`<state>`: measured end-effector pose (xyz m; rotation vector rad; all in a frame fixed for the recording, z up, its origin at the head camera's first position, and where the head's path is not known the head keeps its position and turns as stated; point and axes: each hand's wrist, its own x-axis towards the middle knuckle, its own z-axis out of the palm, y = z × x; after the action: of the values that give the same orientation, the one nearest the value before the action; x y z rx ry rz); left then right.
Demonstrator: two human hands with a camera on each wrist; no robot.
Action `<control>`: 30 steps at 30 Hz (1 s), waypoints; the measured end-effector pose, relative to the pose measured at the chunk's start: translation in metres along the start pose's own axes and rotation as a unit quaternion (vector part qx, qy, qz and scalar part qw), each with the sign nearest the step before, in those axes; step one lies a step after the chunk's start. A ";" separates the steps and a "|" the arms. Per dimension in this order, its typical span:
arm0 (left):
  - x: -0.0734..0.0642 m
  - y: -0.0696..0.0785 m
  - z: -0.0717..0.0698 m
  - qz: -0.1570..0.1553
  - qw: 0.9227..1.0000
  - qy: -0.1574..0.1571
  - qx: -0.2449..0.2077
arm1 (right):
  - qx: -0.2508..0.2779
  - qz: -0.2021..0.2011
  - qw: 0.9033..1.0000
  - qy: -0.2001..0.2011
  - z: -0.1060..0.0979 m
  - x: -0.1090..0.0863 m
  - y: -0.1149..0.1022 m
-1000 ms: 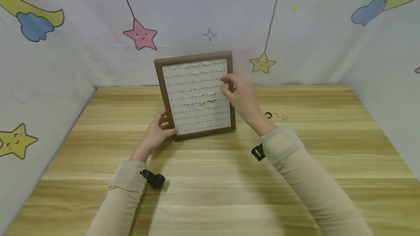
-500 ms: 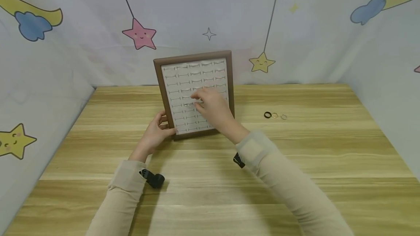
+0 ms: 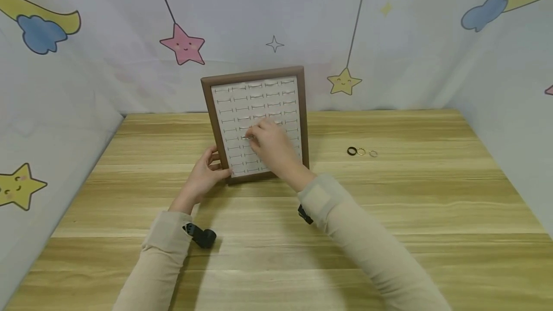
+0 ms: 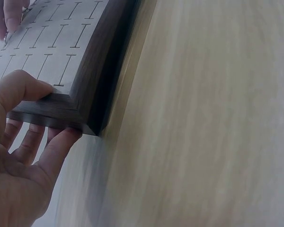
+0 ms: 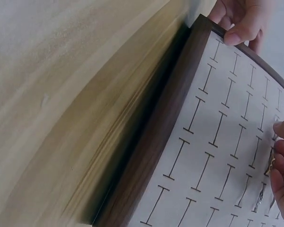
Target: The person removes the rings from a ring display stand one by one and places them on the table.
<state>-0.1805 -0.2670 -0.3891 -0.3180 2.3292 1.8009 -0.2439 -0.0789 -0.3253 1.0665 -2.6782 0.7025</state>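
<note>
A brown-framed ring display board (image 3: 266,174) with rows of slits in its white face stands tilted on the table. My left hand (image 3: 205,176) grips its lower left edge, thumb on the front and fingers behind; the left wrist view shows the thumb (image 4: 31,87) close to the corner. In front of the board's middle, my right hand (image 3: 272,148) pinches a small silver ring (image 3: 245,137) at a slit, largely covered by the fingertips. The right wrist view shows a gold ring (image 5: 271,161) and another silver ring (image 5: 259,197) seated in neighbouring slits.
On the wooden table (image 3: 414,234), right of the board, lie a black ring (image 3: 352,151), a gold ring (image 3: 362,151) and a silver ring (image 3: 373,154). A white cloth backdrop (image 3: 242,23) with printed stars rises behind and at both sides.
My right hand has moved left and down from the board's right edge to its middle row, its fingertips closing at the silver ring. The left hand keeps its grip on the frame.
</note>
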 end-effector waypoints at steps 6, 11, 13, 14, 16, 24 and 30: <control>0.002 -0.002 -0.001 -0.002 1.000 0.002 0.005 | -0.022 0.014 1.000 0.015 0.007 0.002 -0.003; 0.002 -0.002 0.000 -0.001 1.000 0.001 0.002 | -0.021 0.012 0.999 0.039 0.010 0.003 -0.003; 0.002 -0.002 0.000 -0.002 1.000 0.001 0.001 | -0.015 0.016 0.999 0.039 0.010 0.003 -0.003; 0.002 -0.003 0.000 -0.001 1.000 0.000 0.003 | -0.010 0.018 0.999 0.036 0.009 0.003 -0.002; 0.002 -0.002 0.000 0.000 1.000 0.000 0.003 | 0.002 0.025 0.999 0.027 0.008 0.003 -0.002; 0.000 0.000 0.000 0.002 1.000 0.007 0.009 | 0.119 0.057 0.991 -0.022 0.001 0.006 0.007; 0.000 0.000 0.000 0.001 1.000 0.006 0.009 | 0.237 0.119 0.964 -0.029 -0.007 0.007 0.015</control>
<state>-0.1808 -0.2667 -0.3892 -0.3234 2.3528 1.7841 -0.2595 -0.0707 -0.3220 0.8647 -2.7871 1.4347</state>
